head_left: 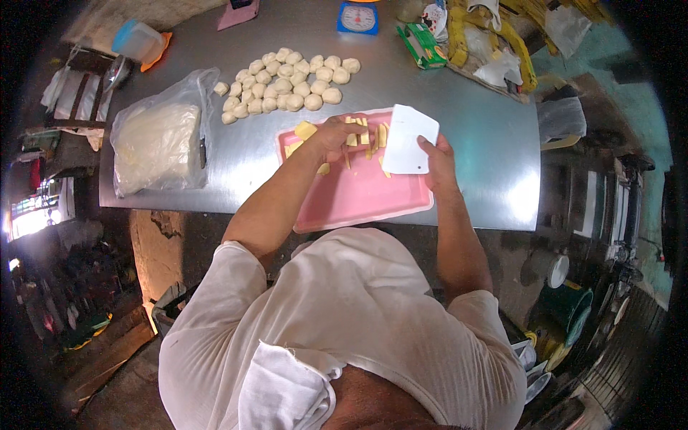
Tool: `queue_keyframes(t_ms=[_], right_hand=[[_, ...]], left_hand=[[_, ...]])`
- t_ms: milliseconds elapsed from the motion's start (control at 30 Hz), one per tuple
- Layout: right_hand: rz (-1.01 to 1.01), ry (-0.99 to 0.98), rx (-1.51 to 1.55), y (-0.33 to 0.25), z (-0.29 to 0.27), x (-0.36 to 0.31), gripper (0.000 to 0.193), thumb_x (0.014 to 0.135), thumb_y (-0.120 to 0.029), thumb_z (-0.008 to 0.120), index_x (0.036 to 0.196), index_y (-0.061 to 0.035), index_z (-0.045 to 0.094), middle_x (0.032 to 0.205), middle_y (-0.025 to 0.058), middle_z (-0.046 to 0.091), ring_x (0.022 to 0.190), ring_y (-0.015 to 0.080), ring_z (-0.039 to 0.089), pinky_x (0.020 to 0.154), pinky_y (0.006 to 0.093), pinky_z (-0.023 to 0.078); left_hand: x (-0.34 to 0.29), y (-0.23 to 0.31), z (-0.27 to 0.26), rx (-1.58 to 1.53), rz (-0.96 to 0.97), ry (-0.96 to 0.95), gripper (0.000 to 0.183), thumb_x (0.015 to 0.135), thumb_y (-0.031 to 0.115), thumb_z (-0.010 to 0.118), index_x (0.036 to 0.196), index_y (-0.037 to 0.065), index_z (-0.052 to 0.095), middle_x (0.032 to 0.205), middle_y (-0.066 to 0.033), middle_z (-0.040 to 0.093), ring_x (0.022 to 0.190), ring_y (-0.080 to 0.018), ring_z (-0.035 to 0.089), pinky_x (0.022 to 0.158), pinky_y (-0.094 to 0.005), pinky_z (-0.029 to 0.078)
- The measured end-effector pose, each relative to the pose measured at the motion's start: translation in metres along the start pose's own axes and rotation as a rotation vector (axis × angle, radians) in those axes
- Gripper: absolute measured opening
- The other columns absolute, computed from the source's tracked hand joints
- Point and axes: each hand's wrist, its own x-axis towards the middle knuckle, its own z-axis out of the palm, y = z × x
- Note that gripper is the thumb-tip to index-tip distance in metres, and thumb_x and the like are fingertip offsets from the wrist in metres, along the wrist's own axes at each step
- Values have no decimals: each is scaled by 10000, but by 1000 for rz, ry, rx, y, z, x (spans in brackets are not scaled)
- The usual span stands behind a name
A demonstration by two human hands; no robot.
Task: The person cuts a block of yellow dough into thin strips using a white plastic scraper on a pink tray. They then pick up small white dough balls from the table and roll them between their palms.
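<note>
A pink tray (358,199) lies at the table's near edge, its far half holding yellow strips (382,136) and chunks that look like cheese or butter. My left hand (332,140) is over the tray's far left part, fingers curled around several of these strips. A larger yellow chunk (305,130) sits just left of that hand. In my right hand (440,159) is a flat white dough scraper (409,136), gripped by its right edge with the thumb on top. It is held over the tray's right side and hides part of it.
Beyond the tray, dough balls (284,84) cluster on the metal table (487,143). A clear plastic bag (159,147) with a pale block lies left. Farther back stand a blue scale (357,18), a green box (421,46) and yellow cloth-like material (459,32).
</note>
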Motion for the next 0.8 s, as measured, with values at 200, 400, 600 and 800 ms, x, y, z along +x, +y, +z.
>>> queue_keyframes(t_ms=[200,400,600,800], right_hand=[[-17,-9,-211,9,-18,-3,284,970,-12,667,1250,-4,627,1148,106,724,987,185,716,871,345,594],[-2,-50,-291,26,12,-12,351,951,-7,683,1298,-21,638,1171,74,724,1059,161,680,968,333,532],[58,-75,-117,28,16,-8,473,930,-22,677,1396,-28,594,1171,71,726,1037,190,689,918,335,544],[35,-17,-239,42,16,1,467,921,-16,675,1381,-29,600,1176,73,724,1034,197,689,904,332,544]], left_hand=[[1,-12,-2,92,-82,254,300,961,44,700,1246,37,604,1105,-109,705,906,-227,733,780,-321,653],[13,-24,-1,22,-7,221,205,939,72,749,1120,36,660,1059,-93,698,849,-209,718,668,-304,622],[13,-25,-12,75,-81,204,219,943,77,751,1133,40,650,1012,-61,696,812,-154,678,656,-295,613],[13,-30,-15,-84,52,135,184,956,74,733,1110,45,637,969,-46,688,826,-139,669,723,-317,612]])
